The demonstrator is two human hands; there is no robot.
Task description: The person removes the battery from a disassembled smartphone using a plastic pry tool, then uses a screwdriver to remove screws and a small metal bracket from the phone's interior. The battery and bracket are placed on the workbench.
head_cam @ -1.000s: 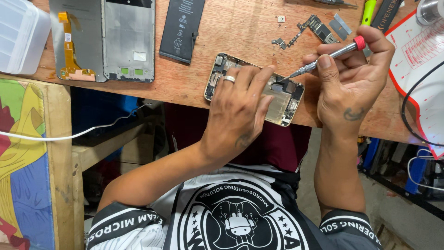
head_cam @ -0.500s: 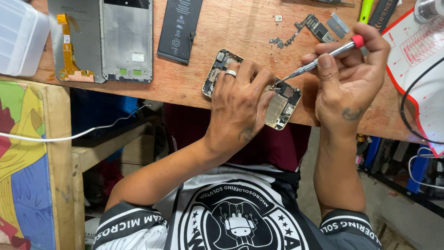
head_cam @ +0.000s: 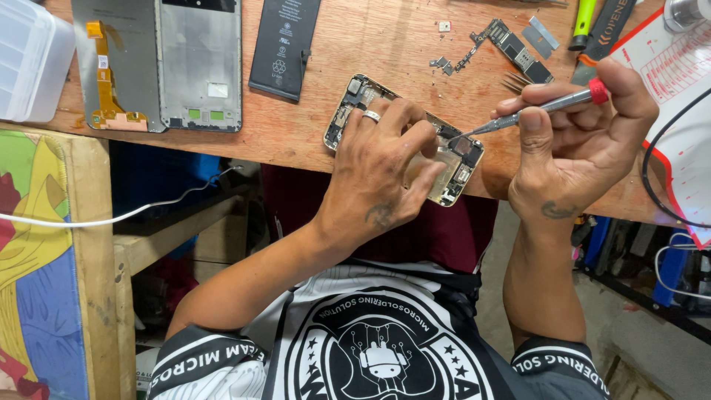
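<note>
Left hand (head_cam: pixel 381 174) lies flat over the opened phone chassis (head_cam: pixel 453 164), fingers spread and pressing it down on the wooden surface (head_cam: pixel 385 52); it pins the chassis, not a closed grip. Right hand (head_cam: pixel 585 141) is closed around a slim screwdriver (head_cam: pixel 544 110) with a red collar, held pen-style, tip down at the chassis's right end, near the surface's front edge. Whether the tip is actually seated in a screw can't be told; too small.

Nearby: a black battery (head_cam: pixel 285 44) well apart behind it, a screen frame with orange flex cable (head_cam: pixel 159 63) to the left, a bare logic board (head_cam: pixel 507 44) and small loose metal bits (head_cam: pixel 443 65) behind the chassis, and a white plastic box (head_cam: pixel 29 59) at far left.

Risks, as a judgement: the chassis sits close to the edge, so a slipped press could push it off. A skidding tip could scratch parts or flick a screw onto the floor. The loose bits could be swept away by a wrist.
</note>
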